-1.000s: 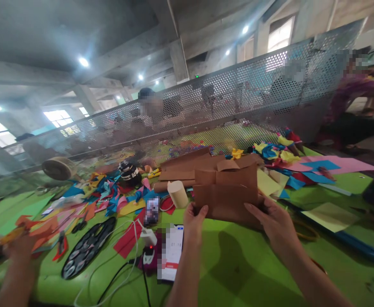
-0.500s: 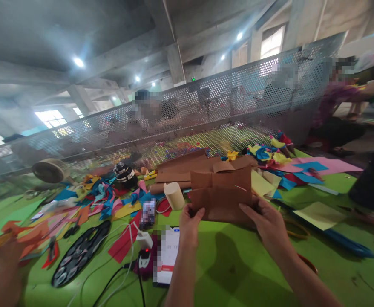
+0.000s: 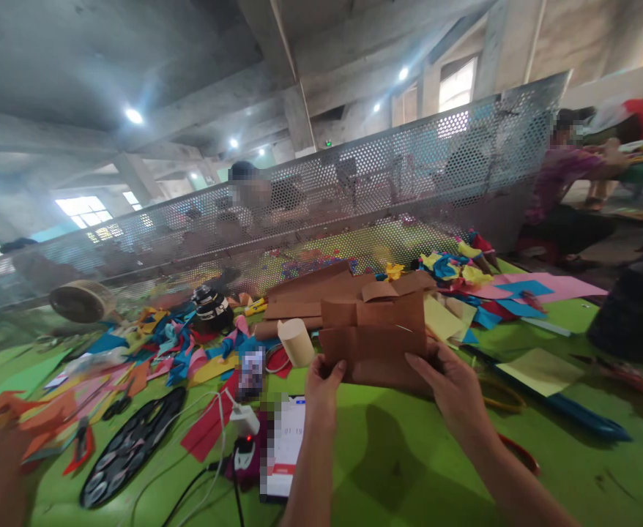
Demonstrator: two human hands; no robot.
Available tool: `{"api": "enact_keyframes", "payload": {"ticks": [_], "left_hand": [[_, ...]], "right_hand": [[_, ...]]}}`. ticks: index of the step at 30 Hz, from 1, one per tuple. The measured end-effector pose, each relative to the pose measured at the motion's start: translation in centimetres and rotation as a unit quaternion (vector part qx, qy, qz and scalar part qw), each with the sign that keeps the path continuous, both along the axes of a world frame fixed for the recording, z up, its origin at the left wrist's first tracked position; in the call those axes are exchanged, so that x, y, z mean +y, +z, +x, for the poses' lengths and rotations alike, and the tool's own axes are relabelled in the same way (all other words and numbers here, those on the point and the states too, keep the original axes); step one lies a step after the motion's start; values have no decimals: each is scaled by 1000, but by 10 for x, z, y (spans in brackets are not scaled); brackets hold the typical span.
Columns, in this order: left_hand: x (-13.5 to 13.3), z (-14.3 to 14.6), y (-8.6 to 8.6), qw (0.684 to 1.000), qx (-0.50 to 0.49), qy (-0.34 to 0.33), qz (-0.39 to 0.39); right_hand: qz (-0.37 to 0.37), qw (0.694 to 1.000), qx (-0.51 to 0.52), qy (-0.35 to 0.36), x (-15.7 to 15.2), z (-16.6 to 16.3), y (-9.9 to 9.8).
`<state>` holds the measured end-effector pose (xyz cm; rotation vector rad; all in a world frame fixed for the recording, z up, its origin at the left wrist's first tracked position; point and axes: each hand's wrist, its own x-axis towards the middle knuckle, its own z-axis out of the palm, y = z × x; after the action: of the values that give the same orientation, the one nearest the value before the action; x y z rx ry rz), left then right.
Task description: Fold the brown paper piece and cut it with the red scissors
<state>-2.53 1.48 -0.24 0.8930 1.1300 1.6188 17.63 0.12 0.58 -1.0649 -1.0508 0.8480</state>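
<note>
I hold a folded brown paper sheet [image 3: 373, 344] upright over the green table [image 3: 409, 454], in front of a pile of more brown paper [image 3: 310, 289]. My left hand [image 3: 322, 380] pinches its lower left corner; my right hand [image 3: 450, 380] grips the lower right edge, fingers spread over the face. Just left of the sheet stands a cream paper roll [image 3: 296, 342], with a phone [image 3: 284, 446] near my left wrist. The green surface beneath my forearms lies bare; coloured paper scraps [image 3: 179, 344] crowd the left, and a perforated metal screen [image 3: 354, 190] closes off the far edge.

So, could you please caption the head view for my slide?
Both hands, left hand and right hand, hold folded brown paper above a green table.
</note>
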Motion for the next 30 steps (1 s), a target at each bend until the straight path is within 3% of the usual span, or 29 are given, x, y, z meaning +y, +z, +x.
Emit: {"api": "enact_keyframes", "payload": {"ticks": [30], "left_hand": [[-1, 4, -2, 999, 31, 6, 13]], "right_hand": [[-11, 1000, 26, -10, 4, -1, -9]]}}
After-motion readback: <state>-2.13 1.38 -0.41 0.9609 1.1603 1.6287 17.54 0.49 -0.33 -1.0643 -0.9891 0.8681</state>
